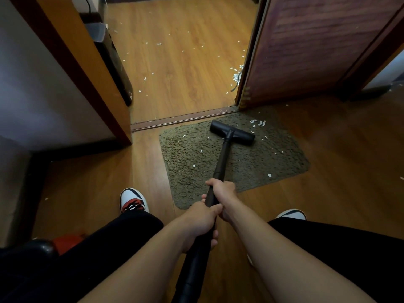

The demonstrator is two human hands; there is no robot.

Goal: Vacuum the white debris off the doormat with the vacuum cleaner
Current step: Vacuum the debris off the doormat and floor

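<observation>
Debris (259, 123) lies thickest on the doormat (192, 171) just beyond the nozzle (232, 132), and with our left hand (202, 223) and right hand (222, 194) both clamped on the wand (220, 162), we judge a hard push could rumple it or scatter flakes.

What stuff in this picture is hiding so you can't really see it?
Head view:
1. The vacuum cleaner's body: cut off by the bottom edge; only its tube and floor head show.
2. Whether more white debris lies under the floor head: it covers that spot.
3. The right shoe: mostly hidden behind the trouser leg.
4. The black and red thing at lower left: too dark and cut off to name.
</observation>
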